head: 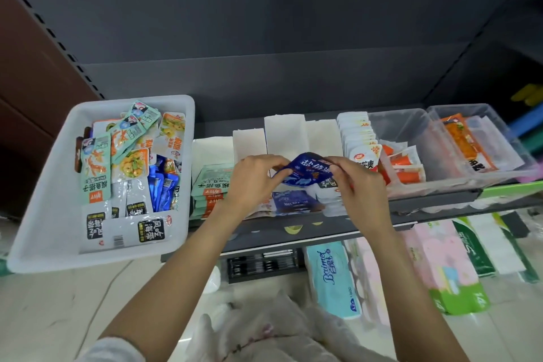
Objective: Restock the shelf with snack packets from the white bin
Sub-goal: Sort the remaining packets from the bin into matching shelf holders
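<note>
Snack packets fill the white bin (44,185), which sits at the left end of the dark shelf (293,232); most are still loose and heaped, so restocking looks well short of done. On the shelf, white divider slots (283,135) stand behind a stack of green packets (210,185) and flat blue ones (296,201). One blue packet (305,172) is held above that row, the left hand (252,182) pinching its left edge and the right hand (358,185) its right edge. It bows between them, so it is probably light, limp and glossy enough to slip; the sealed edges seem the safest hold.
</note>
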{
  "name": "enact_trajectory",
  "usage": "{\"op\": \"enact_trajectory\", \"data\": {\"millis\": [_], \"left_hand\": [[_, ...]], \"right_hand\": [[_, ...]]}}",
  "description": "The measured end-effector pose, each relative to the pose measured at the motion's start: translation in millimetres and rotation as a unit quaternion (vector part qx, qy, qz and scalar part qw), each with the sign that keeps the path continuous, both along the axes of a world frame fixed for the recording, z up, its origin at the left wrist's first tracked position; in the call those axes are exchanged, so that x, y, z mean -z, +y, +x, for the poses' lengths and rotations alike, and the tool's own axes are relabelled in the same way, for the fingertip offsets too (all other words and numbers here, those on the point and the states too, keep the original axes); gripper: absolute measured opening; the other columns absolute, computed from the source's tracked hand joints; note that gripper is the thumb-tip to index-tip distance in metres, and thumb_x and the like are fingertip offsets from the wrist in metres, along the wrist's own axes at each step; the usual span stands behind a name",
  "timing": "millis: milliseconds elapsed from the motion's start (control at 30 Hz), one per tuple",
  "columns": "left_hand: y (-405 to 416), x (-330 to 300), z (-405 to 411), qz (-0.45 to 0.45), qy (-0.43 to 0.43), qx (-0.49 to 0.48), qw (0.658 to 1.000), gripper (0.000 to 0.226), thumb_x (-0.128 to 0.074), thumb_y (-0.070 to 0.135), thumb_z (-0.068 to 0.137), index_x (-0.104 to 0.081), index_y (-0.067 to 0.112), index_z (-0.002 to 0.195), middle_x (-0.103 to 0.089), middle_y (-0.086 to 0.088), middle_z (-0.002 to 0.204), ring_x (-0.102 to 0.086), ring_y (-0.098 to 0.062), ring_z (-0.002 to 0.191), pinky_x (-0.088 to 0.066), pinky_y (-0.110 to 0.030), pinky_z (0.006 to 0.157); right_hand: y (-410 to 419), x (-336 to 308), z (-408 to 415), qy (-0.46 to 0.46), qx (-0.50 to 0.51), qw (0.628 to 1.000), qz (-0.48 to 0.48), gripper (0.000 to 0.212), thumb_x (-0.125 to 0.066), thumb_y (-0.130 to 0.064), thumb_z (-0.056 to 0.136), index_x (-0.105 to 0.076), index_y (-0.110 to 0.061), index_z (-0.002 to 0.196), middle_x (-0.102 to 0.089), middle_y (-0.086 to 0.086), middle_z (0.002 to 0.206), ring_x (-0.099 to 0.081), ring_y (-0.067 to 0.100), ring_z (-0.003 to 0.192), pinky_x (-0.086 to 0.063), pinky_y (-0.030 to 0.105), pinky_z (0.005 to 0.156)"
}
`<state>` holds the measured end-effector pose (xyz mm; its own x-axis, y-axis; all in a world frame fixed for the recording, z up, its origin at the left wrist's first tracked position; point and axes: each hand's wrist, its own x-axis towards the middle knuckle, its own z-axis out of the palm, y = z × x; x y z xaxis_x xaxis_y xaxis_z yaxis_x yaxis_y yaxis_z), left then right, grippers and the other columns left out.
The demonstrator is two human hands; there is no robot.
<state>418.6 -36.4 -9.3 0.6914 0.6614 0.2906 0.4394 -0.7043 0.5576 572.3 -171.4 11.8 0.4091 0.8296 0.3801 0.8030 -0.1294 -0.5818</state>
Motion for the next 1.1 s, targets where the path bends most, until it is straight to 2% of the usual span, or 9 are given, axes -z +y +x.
{"op": "enact_trajectory", "data": {"millis": [133, 267, 433, 567, 733, 833, 900, 1000, 1100], "left_hand": [[-1.8, 3.0, 1.0, 0.027, 0.011, -0.001, 1.0, 0.019, -0.067, 0.026, 0.085, -0.073, 0.015, 0.1, -0.074, -0.001, 0.094, -0.068, -0.018, 0.081, -0.045, -0.022, 0.071], [2.1, 14.5, -10.1, 0.061, 0.081, 0.021, 0.995, 0.016, -0.068, 0.031, 0.084, -0.073, 0.024, 0.097, -0.073, 0.003, 0.091, -0.063, -0.018, 0.088, -0.042, -0.035, 0.087], [-2.3, 13.8, -24.7, 0.006, 0.15, 0.101, 0.984, 0.026, -0.059, 0.041, 0.088, -0.068, 0.03, 0.11, -0.07, 0.01, 0.104, -0.056, -0.008, 0.105, -0.017, -0.031, 0.111], [-4.9, -3.8, -42.1, -0.001, 0.111, 0.123, 0.986, 0.033, -0.052, 0.046, 0.091, -0.065, 0.028, 0.114, -0.069, 0.008, 0.108, -0.058, -0.01, 0.101, -0.035, -0.029, 0.096], [3.9, -24.3, -118.3, -0.046, -0.039, -0.031, 0.998, 0.033, -0.044, 0.05, 0.089, -0.067, 0.029, 0.099, -0.066, 0.011, 0.077, -0.058, -0.002, 0.071, -0.046, -0.021, 0.065], [24.9, -16.3, -180.4, -0.065, -0.085, -0.169, 0.98, 0.018, -0.056, 0.035, 0.091, -0.066, 0.023, 0.098, -0.055, 0.007, 0.063, -0.053, -0.009, 0.062, -0.042, -0.018, 0.056], [45.0, -3.0, -220.1, -0.069, -0.056, -0.248, 0.965, 0.016, -0.062, 0.022, 0.088, -0.063, 0.019, 0.104, -0.059, 0.004, 0.074, -0.055, -0.009, 0.068, -0.047, -0.026, 0.063], [73.3, 25.2, -266.6, -0.086, 0.043, -0.322, 0.942, 0.035, -0.067, 0.019, 0.083, -0.058, 0.014, 0.117, -0.061, -0.008, 0.107, -0.058, -0.026, 0.097, -0.048, -0.037, 0.079], [92.2, 47.1, -286.2, -0.119, 0.102, -0.3, 0.941, 0.048, -0.07, 0.021, 0.081, -0.054, 0.013, 0.126, -0.054, -0.011, 0.128, -0.049, -0.032, 0.116, -0.041, -0.04, 0.094]], "right_hand": [[0.9, -1.3, -1.0, -0.022, -0.014, 1.0, 0.002, 0.022, -0.057, -0.006, 0.092, -0.068, -0.01, 0.11, -0.072, 0.006, 0.099, -0.067, 0.016, 0.084, -0.045, 0.012, 0.067], [4.3, 12.8, -7.9, -0.08, -0.069, 0.989, -0.106, 0.024, -0.058, -0.006, 0.09, -0.069, -0.015, 0.11, -0.072, 0.005, 0.099, -0.068, 0.022, 0.083, -0.055, 0.032, 0.073], [5.9, 24.0, -17.0, -0.178, -0.105, 0.939, -0.275, 0.04, -0.032, -0.023, 0.094, -0.059, -0.02, 0.123, -0.066, 0.003, 0.107, -0.058, 0.021, 0.102, -0.034, 0.036, 0.094], [5.0, 8.7, -25.6, -0.084, -0.089, 0.972, -0.2, 0.048, -0.03, -0.024, 0.085, -0.063, -0.016, 0.119, -0.068, 0.006, 0.108, -0.06, 0.024, 0.1, -0.044, 0.038, 0.09], [31.5, -22.0, -71.7, 0.01, -0.117, 0.99, -0.072, 0.029, -0.048, -0.006, 0.094, -0.064, -0.017, 0.115, -0.069, -0.004, 0.108, -0.064, 0.013, 0.095, -0.052, 0.029, 0.084], [67.4, -25.3, -123.1, 0.067, -0.183, 0.978, -0.079, 0.025, -0.048, -0.011, 0.096, -0.064, -0.018, 0.113, -0.069, -0.008, 0.107, -0.063, 0.004, 0.096, -0.051, 0.02, 0.084], [95.5, -17.3, -162.7, 0.083, -0.226, 0.964, -0.111, 0.025, -0.049, -0.013, 0.096, -0.063, -0.018, 0.116, -0.068, -0.006, 0.11, -0.062, 0.003, 0.095, -0.051, 0.021, 0.086], [135.8, 1.7, -217.1, 0.02, -0.263, 0.948, -0.177, 0.034, -0.046, -0.014, 0.096, -0.055, -0.017, 0.129, -0.061, 0.002, 0.126, -0.061, 0.015, 0.103, -0.05, 0.034, 0.091], [173.4, 22.0, -250.9, -0.076, -0.252, 0.927, -0.266, 0.037, -0.044, -0.011, 0.096, -0.049, -0.008, 0.132, -0.055, 0.01, 0.13, -0.057, 0.024, 0.108, -0.048, 0.035, 0.089]]}}
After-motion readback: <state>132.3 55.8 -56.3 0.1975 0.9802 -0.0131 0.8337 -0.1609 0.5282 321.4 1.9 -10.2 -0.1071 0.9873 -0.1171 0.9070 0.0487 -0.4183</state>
